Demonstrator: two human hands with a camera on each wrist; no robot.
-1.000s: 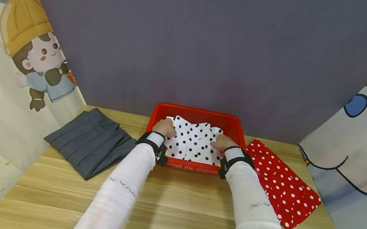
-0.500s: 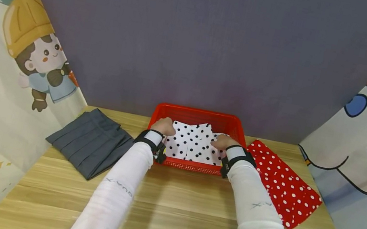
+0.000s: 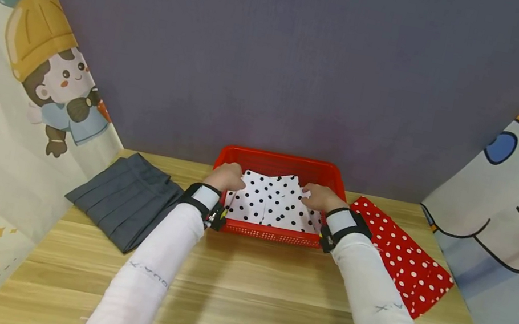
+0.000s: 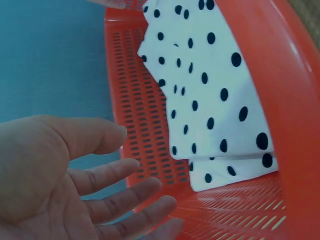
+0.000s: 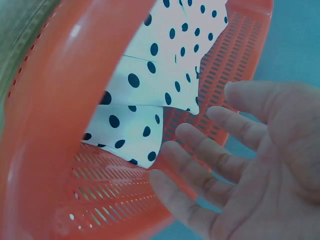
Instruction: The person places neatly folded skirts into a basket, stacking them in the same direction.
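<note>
White dotted cloth [image 3: 278, 203] lies in a red basket [image 3: 270, 233]; left hand [image 4: 60, 185] and right hand [image 5: 260, 170], fingers loosely spread, hold nothing

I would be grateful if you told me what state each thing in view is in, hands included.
Left hand: fingers relaxed and spread, holding nothing.
Right hand: fingers relaxed and spread, holding nothing.
Red plastic basket: upright on the wooden table, white cloth inside.
White cloth with black dots: folded, lying in the basket.
Grey pleated cloth: folded, flat on the table.
Red cloth with white dots: flat on the table, partly hidden.
</note>
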